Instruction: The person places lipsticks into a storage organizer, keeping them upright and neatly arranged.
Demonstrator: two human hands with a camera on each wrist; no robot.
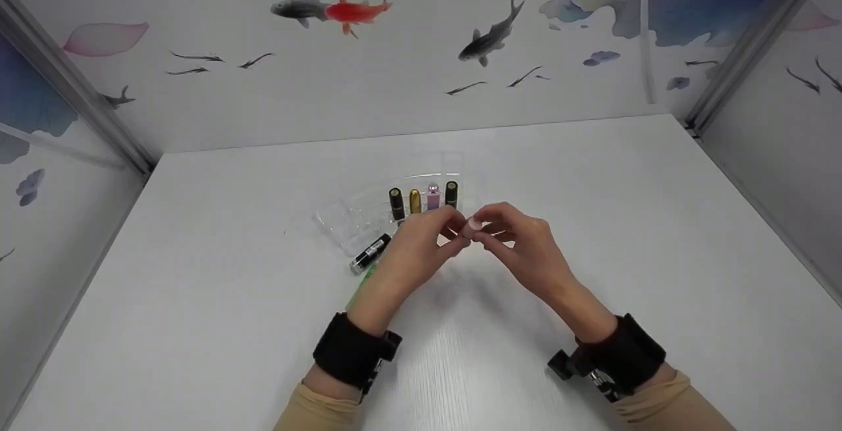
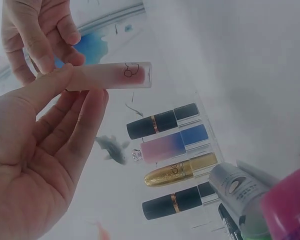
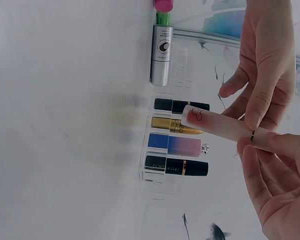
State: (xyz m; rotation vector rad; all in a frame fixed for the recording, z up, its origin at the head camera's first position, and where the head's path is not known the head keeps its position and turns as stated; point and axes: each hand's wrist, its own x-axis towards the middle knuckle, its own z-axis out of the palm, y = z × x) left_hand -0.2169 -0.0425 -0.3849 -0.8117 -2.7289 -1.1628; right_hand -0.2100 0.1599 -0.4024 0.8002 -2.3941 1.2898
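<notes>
Both hands hold a frosted lip gloss tube [image 2: 102, 76] with a reddish end, raised above the table. My left hand [image 1: 418, 247] pinches it between thumb and fingers around the middle. My right hand [image 1: 526, 247] pinches its other end, thumb and fingertips around the cap [image 3: 262, 139]. Just beyond the hands, a clear stand [image 1: 355, 217] holds a row of lipsticks: a gold one [image 2: 177, 171], a pink-and-blue one [image 2: 162, 147] with a beaded tip, and black ones [image 3: 187, 167] with gold bands on either side.
Left of the row lies a black tube [image 1: 370, 253] with a clear end. Part of a green item [image 1: 360, 286] shows beside my left forearm. The right wrist view has a silver tube [image 3: 162, 52] and a pink end [image 3: 164, 5] close by. Printed walls [image 1: 395, 102] enclose the white table [image 1: 197, 286].
</notes>
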